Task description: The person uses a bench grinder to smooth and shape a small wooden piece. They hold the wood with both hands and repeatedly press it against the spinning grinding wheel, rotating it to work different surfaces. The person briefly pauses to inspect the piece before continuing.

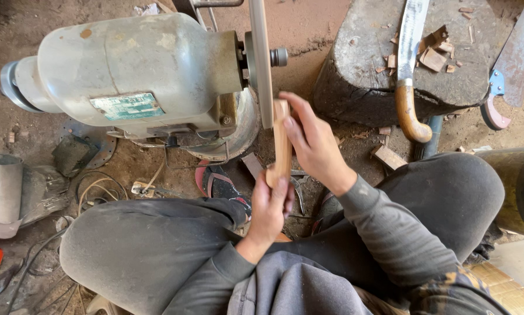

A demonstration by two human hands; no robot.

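A light wooden stick stands nearly upright in both my hands. My left hand grips its lower end. My right hand wraps its upper part from the right. The stick's top end touches the face of a thin sanding disc, seen edge-on, mounted on the shaft of a grey electric motor. My knees in dark trousers spread to either side below the hands.
A wood chopping block at the upper right carries wood chips and a machete with a curved wooden handle. A second blade with a blue and pink handle lies beside it. Cables and scrap litter the dirt floor at the left.
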